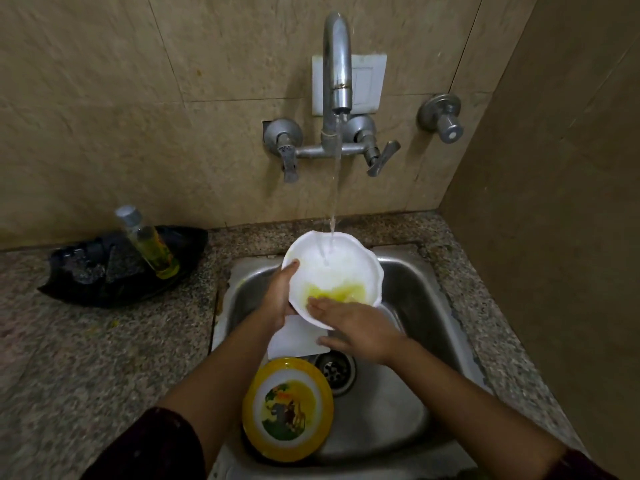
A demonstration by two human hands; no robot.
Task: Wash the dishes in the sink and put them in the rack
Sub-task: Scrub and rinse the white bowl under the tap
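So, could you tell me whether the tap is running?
On: water streams from the tap into the white bowl.

- Black tray (121, 296): on the speckled counter (86, 358), left of your grip.
- Clear bottle (149, 242), yellow liquid, grey cap: leans in that tray, well left of your grip.
- White wall plate (369, 84): on the tiled wall (138, 98), high beyond your grip.
- Round metal valve (441, 117): same wall, up and right of your grip.

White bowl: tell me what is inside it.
The white bowl holds yellowish water pooled at its near side, with the tap stream falling in. The right hand rests straight fingers there, covering the near rim.
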